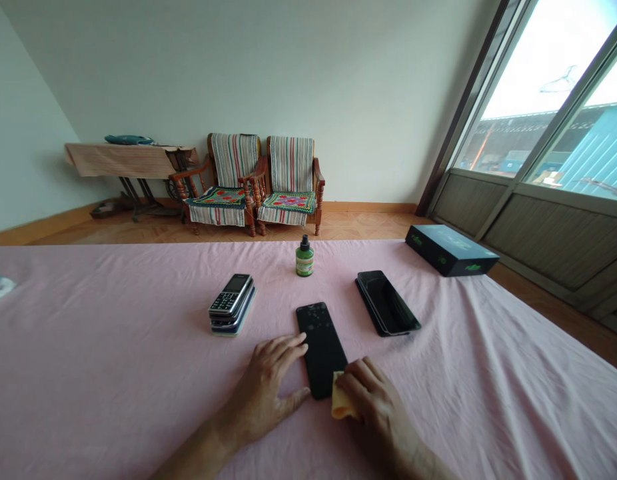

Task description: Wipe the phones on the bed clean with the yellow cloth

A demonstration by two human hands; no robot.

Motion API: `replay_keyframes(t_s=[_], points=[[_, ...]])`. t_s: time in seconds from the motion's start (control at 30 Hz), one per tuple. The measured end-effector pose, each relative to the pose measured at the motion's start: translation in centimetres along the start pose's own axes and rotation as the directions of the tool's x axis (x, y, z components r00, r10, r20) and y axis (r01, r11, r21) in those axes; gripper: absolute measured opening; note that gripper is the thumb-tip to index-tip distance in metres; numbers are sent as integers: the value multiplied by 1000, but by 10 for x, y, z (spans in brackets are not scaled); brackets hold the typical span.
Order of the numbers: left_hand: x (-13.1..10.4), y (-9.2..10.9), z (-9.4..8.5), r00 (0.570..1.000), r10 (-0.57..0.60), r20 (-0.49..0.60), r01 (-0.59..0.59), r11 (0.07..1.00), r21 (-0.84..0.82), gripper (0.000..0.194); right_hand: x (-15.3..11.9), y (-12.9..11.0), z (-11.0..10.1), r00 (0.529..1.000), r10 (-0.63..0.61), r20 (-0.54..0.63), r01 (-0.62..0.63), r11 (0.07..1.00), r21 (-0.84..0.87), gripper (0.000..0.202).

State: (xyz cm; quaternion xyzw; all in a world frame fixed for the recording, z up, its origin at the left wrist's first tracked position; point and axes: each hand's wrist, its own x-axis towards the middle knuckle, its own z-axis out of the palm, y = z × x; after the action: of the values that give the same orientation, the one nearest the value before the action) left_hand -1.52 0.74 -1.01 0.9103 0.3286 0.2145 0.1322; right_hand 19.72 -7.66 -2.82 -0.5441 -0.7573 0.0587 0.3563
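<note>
Head camera view: at the lower centre of the frame, a black smartphone lies flat on a pink cloth, its upper end marked with small pale spots or droplets. The left hand, coming in from the bottom, is spread with fingers and thumb apart; its fingertips touch the phone's left edge, and the thumb reaches its lower left edge. It steadies that side without closing round it. The right hand, lower and further right, has its fingers curled and grasps a folded yellow cloth at the lower right edge of the phone.

Just left of the middle of the frame is a stack of phones, a keypad phone on top. On the right of the smartphone, another stack of dark phones lies at a slant, the top one with its glossy screen up. Between and beyond the stacks, near the centre, a green bottle with a black top stands upright. Toward the right of the frame, at the far edge of the pink cloth, sits a black box with green lettering. Two wooden chairs with striped covers stand against the wall, in the upper left and centre.
</note>
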Motion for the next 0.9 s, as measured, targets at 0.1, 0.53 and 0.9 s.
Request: replay_keyframes(t_s=[0.1, 0.53, 0.9], points=[[0, 0, -1, 1000, 4, -5, -4, 1000, -9, 51, 1, 0, 1, 997, 51, -52, -51, 999, -14, 30], [-2, 1, 0, 1000, -5, 17, 5, 1000, -11, 51, 4, 5, 1, 991, 113, -72, -106, 990, 90, 35], [-1, 4, -1, 999, -24, 38, 25, 1000, -17, 56, 45, 20, -2, 987, 162, -4, -161, 984, 80, 32]])
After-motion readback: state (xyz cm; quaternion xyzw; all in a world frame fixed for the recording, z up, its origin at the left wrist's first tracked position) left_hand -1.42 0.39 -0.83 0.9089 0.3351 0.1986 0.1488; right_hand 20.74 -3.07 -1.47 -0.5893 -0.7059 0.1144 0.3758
